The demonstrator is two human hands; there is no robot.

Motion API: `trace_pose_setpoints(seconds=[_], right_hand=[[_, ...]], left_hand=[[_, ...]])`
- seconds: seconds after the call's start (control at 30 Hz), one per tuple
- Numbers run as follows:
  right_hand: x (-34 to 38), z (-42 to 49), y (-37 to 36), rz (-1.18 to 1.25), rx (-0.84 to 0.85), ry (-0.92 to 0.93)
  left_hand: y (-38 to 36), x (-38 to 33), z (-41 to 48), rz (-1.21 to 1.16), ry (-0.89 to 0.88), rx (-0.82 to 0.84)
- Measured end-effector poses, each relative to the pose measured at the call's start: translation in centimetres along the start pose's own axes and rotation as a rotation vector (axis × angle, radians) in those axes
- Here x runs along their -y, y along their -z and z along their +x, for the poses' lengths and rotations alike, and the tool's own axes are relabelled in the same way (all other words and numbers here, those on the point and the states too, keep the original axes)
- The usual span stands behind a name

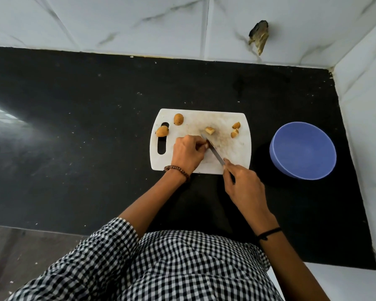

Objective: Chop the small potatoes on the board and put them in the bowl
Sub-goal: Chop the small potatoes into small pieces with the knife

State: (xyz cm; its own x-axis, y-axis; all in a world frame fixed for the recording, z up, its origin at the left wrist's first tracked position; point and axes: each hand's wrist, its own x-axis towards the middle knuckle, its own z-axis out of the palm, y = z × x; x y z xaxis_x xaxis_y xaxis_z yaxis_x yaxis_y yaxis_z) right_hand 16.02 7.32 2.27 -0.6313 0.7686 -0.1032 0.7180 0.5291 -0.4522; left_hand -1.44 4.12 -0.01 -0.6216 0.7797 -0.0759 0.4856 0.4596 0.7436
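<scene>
A white cutting board (230,153) lies on the black counter. Two whole small potatoes (162,131) sit at its left end near the handle slot. A cut piece (210,130) lies mid-board, and two more cut pieces (235,129) lie at the right end. My right hand (243,183) grips the handle of a knife (213,151), whose blade slants up and left across the board. My left hand (188,153) rests on the board with its fingers curled against the blade, pinching something small that its fingers hide. The blue bowl (303,151) stands right of the board.
The black counter (85,127) stretches far to the left. White marble-tiled walls (139,22) close it off at the back and right. A broken hole (258,36) shows in the back wall. The counter's front edge runs just before my checked shirt.
</scene>
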Motion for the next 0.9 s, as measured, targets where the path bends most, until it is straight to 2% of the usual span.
trace_pose_setpoints(seconds=[0.13, 0.43, 0.6, 0.73, 0.9], right_hand=[[-0.4, -1.5, 1.3, -0.031, 0.026, -0.025], [-0.8, -2.6, 4.4, -0.084, 0.141, -0.096], [-1.4, -3.2, 4.1, 0.095, 0.086, -0.142], [-1.6, -3.0, 3.0, 0.254, -0.025, -0.2], [-0.8, -1.8, 1.8, 0.353, -0.074, -0.235]], left_hand=[[0.2, -0.1, -0.1, -0.034, 0.031, 0.018], [0.5, -0.3, 0.6, 0.175, -0.142, 0.118], [1.0, -0.2, 1.3, 0.19, -0.194, 0.182], [1.3, -0.4, 1.3, 0.137, -0.148, 0.179], [1.0, -0.4, 0.6, -0.039, 0.046, 0.095]])
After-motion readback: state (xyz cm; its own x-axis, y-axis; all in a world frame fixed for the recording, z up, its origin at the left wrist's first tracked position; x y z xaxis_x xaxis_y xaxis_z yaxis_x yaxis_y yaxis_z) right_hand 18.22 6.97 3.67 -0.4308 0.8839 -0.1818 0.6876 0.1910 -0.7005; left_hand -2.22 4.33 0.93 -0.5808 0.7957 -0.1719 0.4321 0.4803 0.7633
